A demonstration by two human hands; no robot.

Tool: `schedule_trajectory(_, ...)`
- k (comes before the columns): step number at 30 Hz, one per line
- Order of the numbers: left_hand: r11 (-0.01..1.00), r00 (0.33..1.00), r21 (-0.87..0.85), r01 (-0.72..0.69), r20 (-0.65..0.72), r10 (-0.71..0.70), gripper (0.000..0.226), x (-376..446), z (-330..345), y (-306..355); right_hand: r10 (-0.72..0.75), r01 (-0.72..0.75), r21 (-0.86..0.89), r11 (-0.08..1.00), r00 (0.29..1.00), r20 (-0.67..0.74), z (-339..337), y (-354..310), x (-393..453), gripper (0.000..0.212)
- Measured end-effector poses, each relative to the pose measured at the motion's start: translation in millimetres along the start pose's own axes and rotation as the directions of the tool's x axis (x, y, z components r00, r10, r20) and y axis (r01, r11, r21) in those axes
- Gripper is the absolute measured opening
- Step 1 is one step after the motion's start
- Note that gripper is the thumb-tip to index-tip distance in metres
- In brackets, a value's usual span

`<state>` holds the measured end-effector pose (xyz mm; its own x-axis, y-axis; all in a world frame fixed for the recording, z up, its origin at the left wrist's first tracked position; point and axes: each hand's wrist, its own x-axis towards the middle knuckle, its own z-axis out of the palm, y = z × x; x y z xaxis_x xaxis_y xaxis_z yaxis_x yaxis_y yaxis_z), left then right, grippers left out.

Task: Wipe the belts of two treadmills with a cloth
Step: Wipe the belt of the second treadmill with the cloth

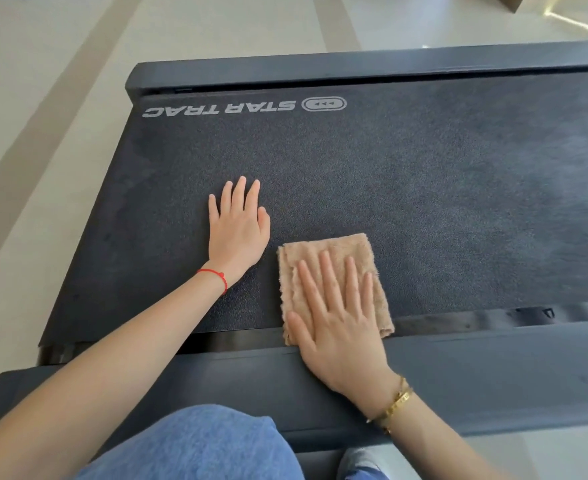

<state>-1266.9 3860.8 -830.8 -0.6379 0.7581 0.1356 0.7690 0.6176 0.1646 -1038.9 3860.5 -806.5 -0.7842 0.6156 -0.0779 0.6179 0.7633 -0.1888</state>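
Tan cloth [334, 285], folded, lies at the near edge of the Star Trac treadmill belt [406, 188]; right hand [337, 320] presses it flat, fingers spread. Left hand [238, 230] rests flat, empty, just beside.

Dark textured treadmill belt [406, 188], white "STAR TRAC" lettering [218, 109] near far edge. Flat on belt: left hand [238, 232], fingers spread, palm down. Just beside it: folded tan cloth [334, 271], near edge overhanging belt, pressed under flat right hand [341, 320].
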Motion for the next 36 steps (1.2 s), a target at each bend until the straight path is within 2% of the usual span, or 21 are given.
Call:
schedule_trajectory(5, 1.000, 1.000, -0.023, -0.010, 0.003, 0.010, 0.054, 0, -1, -4, -0.053, 0.053, -0.030, 0.998, 0.999, 0.012, -2, 16, -7, 0.069)
schedule_trajectory(10, 1.000, 1.000, -0.014, -0.002, 0.017, 0.003, 0.054, 1, -2, -3, 0.089, -0.087, -0.062, 0.994, 0.996, 0.028, -13, 63, -12, 0.075)
schedule_trajectory(14, 1.000, 1.000, 0.010, 0.000, 0.016, 0.000, 0.054, 1, -1, -1, 0.129, -0.125, -0.096, 0.988, 0.991, 0.030, -12, 58, -7, 0.071)
schedule_trajectory(19, 1.000, 1.000, 0.015, 0.000, 0.014, 0.000, 0.054, 0, 0, -1, 0.070, -0.068, -0.092, 0.993, 0.997, 0.017, -8, 40, 4, 0.066)
schedule_trajectory(23, 1.000, 1.000, 0.008, -0.010, 0.010, 0.010, 0.055, 0, -1, -4, -0.003, 0.003, -0.030, 1.000, 1.000, 0.018, -10, 60, 11, 0.069)
schedule_trajectory(25, 1.000, 1.000, -0.001, -0.010, 0.019, 0.010, 0.055, 0, -1, -5, 0.061, -0.061, -0.006, 0.998, 0.998, -0.016, -14, 83, 27, 0.066)
schedule_trajectory(27, 1.000, 1.000, 0.009, -0.010, 0.024, 0.010, 0.055, 0, -1, -4, 0.184, -0.184, 0.021, 0.983, 0.983, -0.007, -21, 98, 52, 0.065)
schedule_trajectory(29, 1.000, 1.000, 0.024, -0.010, 0.025, 0.009, 0.055, -1, 0, -2, 0.252, -0.251, 0.017, 0.968, 0.968, -0.014, -21, 93, 69, 0.066)
schedule_trajectory(31, 1.000, 1.000, 0.030, -0.001, 0.020, 0.000, 0.055, 0, 1, -1, 0.206, -0.205, 0.010, 0.979, 0.977, -0.053, -13, 68, 71, 0.066)
schedule_trajectory(34, 1.000, 1.000, 0.020, 0.003, 0.006, -0.003, 0.055, 0, 1, -1, 0.001, 0.002, 0.026, 1.000, 0.996, -0.089, 0, 20, 57, 0.064)
schedule_trajectory(36, 1.000, 1.000, 0.004, -0.009, 0.005, 0.009, 0.055, 0, 1, -4, -0.067, 0.068, 0.016, 0.998, 0.994, -0.083, 2, 10, 53, 0.064)
